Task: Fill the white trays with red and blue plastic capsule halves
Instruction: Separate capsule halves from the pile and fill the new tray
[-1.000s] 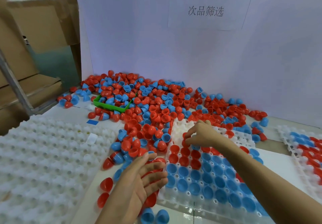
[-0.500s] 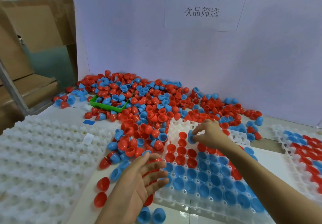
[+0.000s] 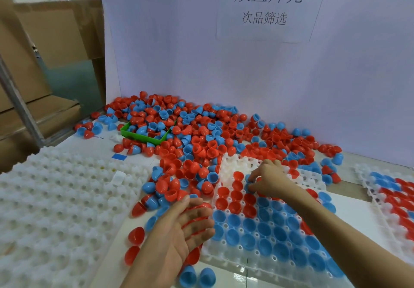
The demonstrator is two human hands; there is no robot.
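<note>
A white tray [image 3: 237, 164] lies in front of me, its near rows filled with blue capsule halves [image 3: 264, 229] and the rows behind them with red capsule halves [image 3: 235, 196]. My right hand [image 3: 268, 180] hovers over the tray's partly filled far rows and pinches a blue half [image 3: 248, 178] in its fingertips. My left hand [image 3: 181, 229] rests at the tray's left edge, its fingers nearly straight, with red halves [image 3: 197, 207] showing between and behind them. A big loose pile of red and blue halves [image 3: 201, 135] spreads behind the tray.
A stack of empty white trays [image 3: 56, 198] fills the left. Another partly filled tray [image 3: 378, 200] sits at the right edge. A green bin [image 3: 143, 136] is buried in the pile. A white backboard with a paper sign [image 3: 266, 5] stands behind, with cardboard boxes [image 3: 33, 52] at the left.
My right hand shifted slightly right along the tray's far rows, and a blue half now shows in its fingertips. The left hand stayed at the tray's left edge.
</note>
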